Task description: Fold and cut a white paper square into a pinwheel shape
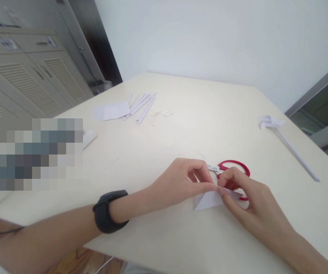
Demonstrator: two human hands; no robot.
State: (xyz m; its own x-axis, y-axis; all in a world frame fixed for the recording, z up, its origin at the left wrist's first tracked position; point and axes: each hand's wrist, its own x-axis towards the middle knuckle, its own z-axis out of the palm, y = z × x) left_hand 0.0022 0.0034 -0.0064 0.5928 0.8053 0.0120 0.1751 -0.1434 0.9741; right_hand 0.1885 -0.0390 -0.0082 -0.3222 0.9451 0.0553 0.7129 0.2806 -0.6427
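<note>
Pinching a small folded white paper piece (213,199) on the cream worktop (198,125), my left hand (178,182) and right hand (245,201) grip its top edge together. I judge it light, floppy, easily creased. Red-handled scissors (232,169) lie just behind.

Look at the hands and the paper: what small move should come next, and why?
Probably press the fold flat. Both the left hand and right hand pinch the top of the folded paper, which stands slightly raised off the table in front of the scissors. The crease looks unfinished, so running a fingertip along it seems due.
</note>
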